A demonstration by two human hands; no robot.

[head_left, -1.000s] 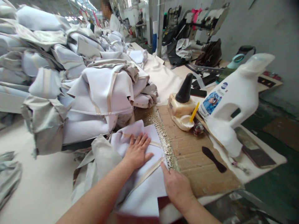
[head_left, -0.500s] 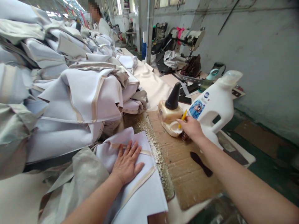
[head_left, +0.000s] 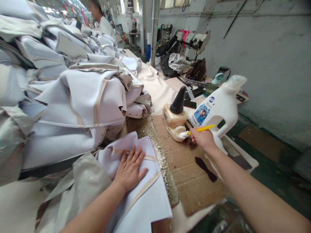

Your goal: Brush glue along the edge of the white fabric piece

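My left hand [head_left: 130,168] lies flat with fingers spread on a pale lilac fabric piece [head_left: 148,200] that has a beige strip [head_left: 142,191] running across it. My right hand [head_left: 202,139] grips a yellow-handled brush [head_left: 200,129], its bristle end at the lip of a cream glue pot [head_left: 173,124] topped by a black cone [head_left: 178,96]. The pot stands on a brown cardboard sheet [head_left: 191,181] to the right of the fabric.
A tall heap of folded lilac and beige pieces [head_left: 80,97] fills the left. A white jug [head_left: 220,106] stands behind my right hand; a black shaped strip [head_left: 206,165] lies on the cardboard. Another person [head_left: 104,22] works far back by sewing machines [head_left: 194,38].
My right hand left the fabric's edge, reached to the glue pot and took the yellow brush, now tilted over the pot's lip. My left hand stayed flat on the fabric.
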